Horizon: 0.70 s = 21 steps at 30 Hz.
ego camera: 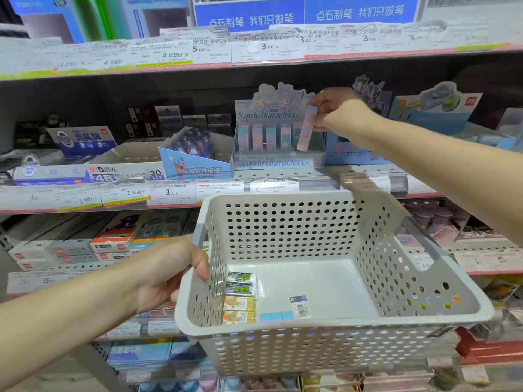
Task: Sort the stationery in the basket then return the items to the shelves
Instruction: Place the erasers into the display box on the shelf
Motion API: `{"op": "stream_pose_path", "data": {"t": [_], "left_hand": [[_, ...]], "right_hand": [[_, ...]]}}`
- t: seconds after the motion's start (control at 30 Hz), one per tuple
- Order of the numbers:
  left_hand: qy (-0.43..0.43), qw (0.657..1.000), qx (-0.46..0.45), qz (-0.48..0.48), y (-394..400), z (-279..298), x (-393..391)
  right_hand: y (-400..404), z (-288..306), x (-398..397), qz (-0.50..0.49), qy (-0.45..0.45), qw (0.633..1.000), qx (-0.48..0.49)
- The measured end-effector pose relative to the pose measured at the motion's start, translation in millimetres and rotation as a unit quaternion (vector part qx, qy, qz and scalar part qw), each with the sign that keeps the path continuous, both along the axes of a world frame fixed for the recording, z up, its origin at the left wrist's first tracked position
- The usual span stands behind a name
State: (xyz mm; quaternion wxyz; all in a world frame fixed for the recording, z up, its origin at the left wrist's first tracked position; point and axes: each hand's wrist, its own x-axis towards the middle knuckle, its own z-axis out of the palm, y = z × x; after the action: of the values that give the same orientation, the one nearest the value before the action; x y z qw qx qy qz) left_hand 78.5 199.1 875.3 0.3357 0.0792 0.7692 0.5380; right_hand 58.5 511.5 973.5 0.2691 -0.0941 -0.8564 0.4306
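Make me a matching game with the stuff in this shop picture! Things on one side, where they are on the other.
Things:
1. pink eraser
2. basket
3. green-label erasers
4. Sanrio display box

Places:
A. on the shelf
B. pinched in the right hand
C. on the basket floor
D. gripped by the left hand

Pairs: 1-B, 2-D, 3-C, 4-A

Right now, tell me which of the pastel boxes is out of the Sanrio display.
The pink and lilac box pinched by the right hand; the others stand upright in the Sanrio display.
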Motion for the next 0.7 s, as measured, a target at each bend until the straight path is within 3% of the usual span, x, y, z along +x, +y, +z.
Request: {"op": "stream_pose_path", "data": {"t": [0.23, 0.7], "left_hand": [[-0.006, 1.000, 0.011, -0.002, 1.6, 0.4, -4.6], [-0.010, 0.999, 0.038, -0.007, 0.1, -5.7, -8.9]], "right_hand": [[2.1, 3.4, -29.5, -0.076, -0.031, 0.975, 0.208], [4.1, -8.8, -33.9, -0.076, -0.032, 0.962, 0.259]]}}
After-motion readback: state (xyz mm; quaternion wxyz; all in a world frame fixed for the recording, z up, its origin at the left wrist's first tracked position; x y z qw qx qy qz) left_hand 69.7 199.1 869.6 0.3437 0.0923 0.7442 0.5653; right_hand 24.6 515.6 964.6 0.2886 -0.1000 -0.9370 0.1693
